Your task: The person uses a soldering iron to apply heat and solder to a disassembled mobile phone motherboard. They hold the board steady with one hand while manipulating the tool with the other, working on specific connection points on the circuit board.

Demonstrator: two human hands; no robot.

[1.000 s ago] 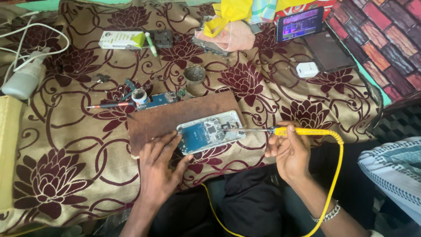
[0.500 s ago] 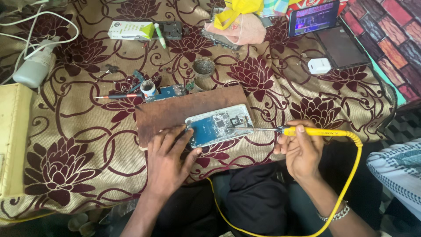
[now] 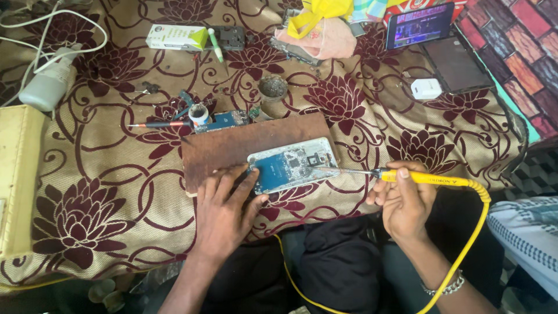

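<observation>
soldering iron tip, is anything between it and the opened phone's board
Nothing visible does. The right hand holds the yellow soldering iron with its tip lying over the right part of the opened phone, which rests on the brown board. The left hand steadies the phone's left edge, clear of the tip.

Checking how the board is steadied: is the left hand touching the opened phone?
Touching. The head view shows the left hand with fingertips pressed on the opened phone's lower left edge.
</observation>
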